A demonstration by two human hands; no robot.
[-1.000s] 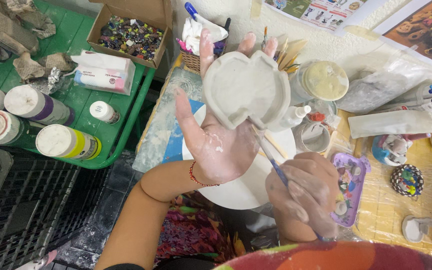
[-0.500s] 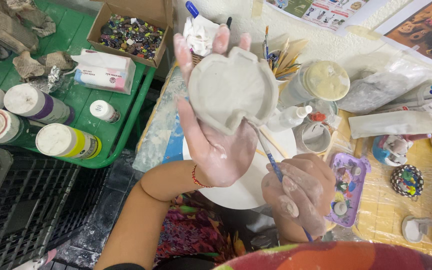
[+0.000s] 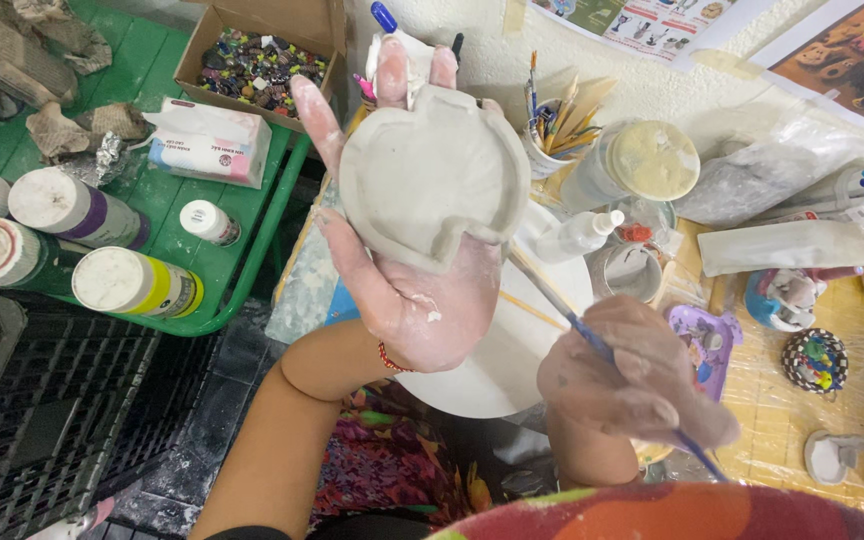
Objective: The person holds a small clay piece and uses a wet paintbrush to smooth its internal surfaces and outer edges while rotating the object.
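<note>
Head view showed your left hand [image 3: 422, 300] raised palm up over the bench [image 3: 782, 420], its grip spread flat, fingers apart, carrying a pale grey clay dish [image 3: 432, 175] on the palm and fingers. The dish sat tilted toward you, its raised rim facing the camera, with a notch in the lower edge near your palm. Your fingertips showed past its top edge, and your thumb lay along its left side.

Your right hand [image 3: 632, 385] sat low and to the right, its grip closed on a thin blue-handled brush [image 3: 572, 315]. The brush slanted up and left, its tip near the dish's lower right edge; you could not tell whether it touched.

Under both hands lay a round white board [image 3: 512, 350], with bare surface showing between your wrists. Room was tight behind the dish: a cup of brushes [image 3: 552, 135], a lidded jar [image 3: 642, 165] and a small squeeze bottle [image 3: 577, 235] stood just beyond its right edge. To the right, a purple paint palette [image 3: 707, 345] lay just beside your right hand. On the left, a green tray [image 3: 242, 270] of paint bottles sat well apart from the dish, with dark floor between.
</note>
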